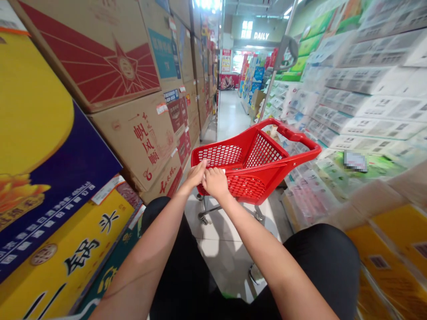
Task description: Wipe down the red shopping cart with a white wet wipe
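both hands [207, 177] grip the red cart [256, 164] (side by side).

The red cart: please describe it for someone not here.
Look down the narrow aisle between stacked cartons on the left and white packs on the right. In its middle stands the cart, with the left hand and right hand on its near rim. It alone is a red mesh basket on wheels.
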`<state>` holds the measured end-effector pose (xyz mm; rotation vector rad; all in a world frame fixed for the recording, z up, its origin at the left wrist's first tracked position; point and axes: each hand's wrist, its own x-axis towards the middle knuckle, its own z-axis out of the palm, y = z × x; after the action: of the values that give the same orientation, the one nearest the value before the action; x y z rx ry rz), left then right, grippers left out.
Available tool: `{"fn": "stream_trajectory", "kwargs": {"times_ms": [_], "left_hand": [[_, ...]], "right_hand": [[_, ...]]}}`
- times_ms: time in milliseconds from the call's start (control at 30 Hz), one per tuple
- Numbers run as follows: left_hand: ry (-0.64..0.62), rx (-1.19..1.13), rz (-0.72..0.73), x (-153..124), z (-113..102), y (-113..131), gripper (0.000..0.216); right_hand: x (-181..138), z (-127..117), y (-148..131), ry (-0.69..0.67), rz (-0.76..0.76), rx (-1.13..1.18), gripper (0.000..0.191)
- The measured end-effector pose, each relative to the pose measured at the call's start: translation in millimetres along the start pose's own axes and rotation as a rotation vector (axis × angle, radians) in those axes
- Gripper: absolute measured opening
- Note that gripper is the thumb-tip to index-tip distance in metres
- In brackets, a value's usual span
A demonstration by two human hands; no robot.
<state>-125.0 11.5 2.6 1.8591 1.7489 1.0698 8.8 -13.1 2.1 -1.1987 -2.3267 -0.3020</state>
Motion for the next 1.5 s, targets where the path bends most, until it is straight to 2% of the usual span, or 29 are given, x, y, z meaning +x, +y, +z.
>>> {"fn": "stream_trajectory", "kwargs": {"times_ms": [67,133,367,467,567,733,833,900,1000,1067,1167,1333,1500], "left_hand": [[-0.025,0.072,0.015,-2.7,-4.3,1.5,0.068],[-0.046,0.174,0.037,-4.8,-6.6,4.4,0.069],[-0.143,0.564,0.021,0.1,-2.3,9.4,0.081],[-0.158,0.592,0.006,4.6,-1.4,8.6,0.075],[-0.171,0.609,-0.002,7.2,-1.9,8.9,0.070],[-0.144,0.676,-0.046,5.6,4.5,26.2,0.069],[-0.134,0.628,-0.045,2.1,20.6,51.6,0.070],[-0.125,0.559,0.029,0.0,35.2,69.4,0.073],[-0.064,0.530,0.051,-1.4,52.7,85.9,0.077],[-0.005,0.568,0.027,-1.1,57.1,87.3,0.078],[0.031,0.618,0.026,0.5,55.2,81.0,0.079],[0.015,0.627,0.012,1.7,52.1,76.8,0.076],[-0.047,0.607,0.018,1.9,52.5,82.0,0.073]], "right_hand": [[-6.3,-10.1,21.1,-0.010,0.035,-0.044,0.038],[-15.6,-25.3,54.5,-0.022,0.079,-0.112,0.041],[-45.3,-103.1,212.1,-0.012,0.088,-0.411,0.042],[-50.0,-128.6,248.3,-0.013,0.049,-0.455,0.040],[-52.0,-132.3,245.4,0.016,0.065,-0.469,0.038],[-48.3,-100.5,192.9,0.015,0.082,-0.408,0.037],[-41.7,-79.0,158.8,-0.013,0.085,-0.336,0.036],[-37.2,-69.0,140.8,-0.023,0.085,-0.293,0.035],[-33.9,-65.1,128.1,-0.037,0.058,-0.273,0.036],[-35.3,-70.9,131.8,-0.043,0.055,-0.296,0.038],[-43.6,-90.0,152.1,-0.035,0.069,-0.355,0.041],[-63.2,-126.5,196.2,-0.019,0.041,-0.437,0.044],[-71.2,-147.1,224.2,-0.026,0.060,-0.455,0.047]]}}
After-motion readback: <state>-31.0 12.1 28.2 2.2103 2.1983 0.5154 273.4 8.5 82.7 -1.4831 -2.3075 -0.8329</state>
